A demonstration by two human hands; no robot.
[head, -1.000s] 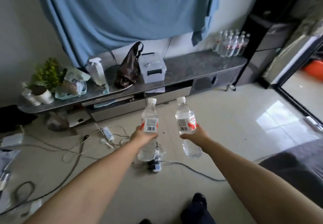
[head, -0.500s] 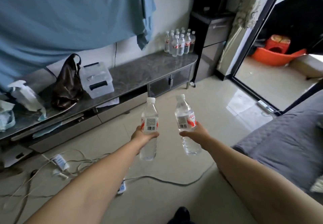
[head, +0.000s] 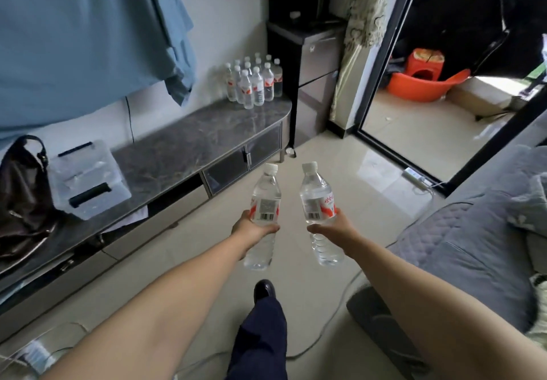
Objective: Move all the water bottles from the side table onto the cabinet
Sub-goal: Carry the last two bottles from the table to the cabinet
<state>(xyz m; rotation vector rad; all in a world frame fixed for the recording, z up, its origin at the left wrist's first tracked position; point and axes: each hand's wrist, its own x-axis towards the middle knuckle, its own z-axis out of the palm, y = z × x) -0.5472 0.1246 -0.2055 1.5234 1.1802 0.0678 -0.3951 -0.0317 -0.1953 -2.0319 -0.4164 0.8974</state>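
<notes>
From the head camera, the one view there is, the scene has swung round over the last second: the plant and spray bottle at the far left end of the cabinet (head: 189, 142) have slid out of sight, and the cluster of bottles (head: 254, 83) already standing at its right end now sits close to the middle of the picture, looking larger and nearer. The person is walking that way, a dark shoe (head: 264, 288) stepping forward on the tiled floor.

The left hand (head: 251, 228) is wrapped around the middle of one water bottle (head: 264, 210), fingers curled over its label, and the right hand (head: 331, 227) grips a second water bottle (head: 318, 205) the same way. Both are carried upright in the air, caps on, side by side but apart, well short of the cabinet top. The grip looks unchanged through the turn.

The side table is not in view. My guess is that this is the carrying leg of the job, with these two due to join the group by the wall; the bare marble in front of that cluster looks the natural spot. A grey sofa (head: 461, 249) lies to the right.
</notes>
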